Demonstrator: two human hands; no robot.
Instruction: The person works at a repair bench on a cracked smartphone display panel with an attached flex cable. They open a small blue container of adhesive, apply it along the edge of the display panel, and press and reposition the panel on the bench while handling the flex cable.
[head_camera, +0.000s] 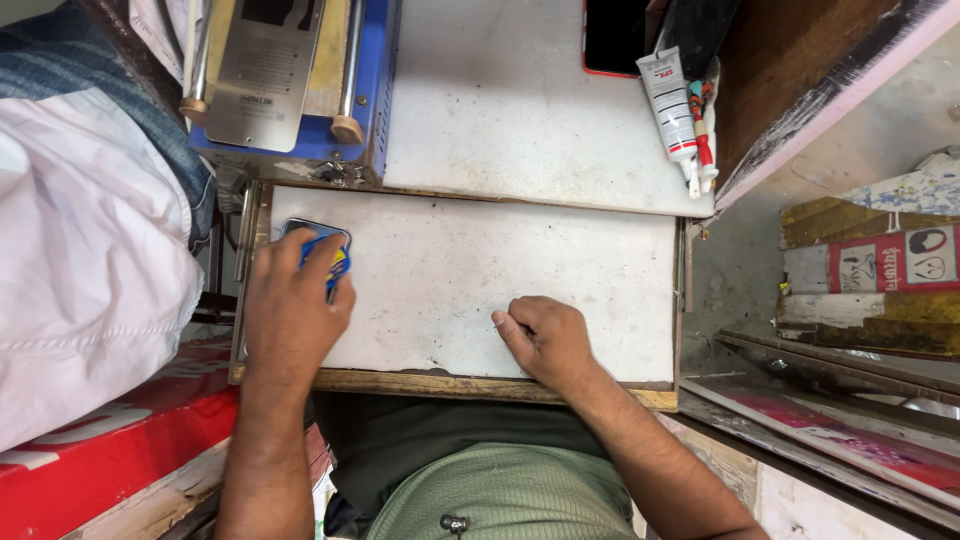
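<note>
Pressing down with the left hand (292, 310) on a small blue and yellow item (335, 260) over a dark flat phone (300, 230) at the far left corner of the pull-out white board (480, 270), fingers curled over it; resting the right hand (545, 340) near the board's near edge, loosely clenched, pinching something too small to tell.

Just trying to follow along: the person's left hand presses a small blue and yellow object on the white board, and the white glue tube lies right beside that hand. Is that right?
Not quite. The head view shows the white glue tube far from the left hand, up at the top right on the upper white board. The left hand does press the small blue and yellow object.
</note>
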